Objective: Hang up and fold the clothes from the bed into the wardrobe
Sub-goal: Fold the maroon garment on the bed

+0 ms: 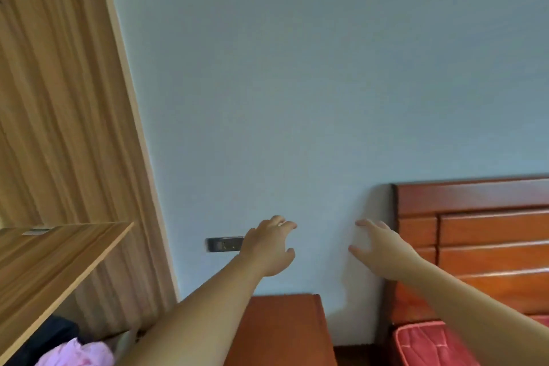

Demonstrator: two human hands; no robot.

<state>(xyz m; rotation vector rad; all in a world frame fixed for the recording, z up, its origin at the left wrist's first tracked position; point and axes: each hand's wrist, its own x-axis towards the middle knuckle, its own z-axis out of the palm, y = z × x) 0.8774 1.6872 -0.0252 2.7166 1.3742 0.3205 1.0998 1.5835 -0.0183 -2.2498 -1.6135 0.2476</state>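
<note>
Both hands out in front of the wall, holding nothing

Left hand (269,246) and right hand (378,249) reach forward, fingers spread and loose, 2 empty grips. The clothes I can see, a crumpled pink bit (78,353), sit low left, well away from both hands, inside the woodgrain wardrobe (59,128). Glossy red-brown headboard (475,232) and quilted red mattress (427,345) on the right.

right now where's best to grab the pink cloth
Take the pink cloth at its bunched top, coming from above with the left hand. It lies crumpled below the wooden panel, and only its upper folds show.
</note>
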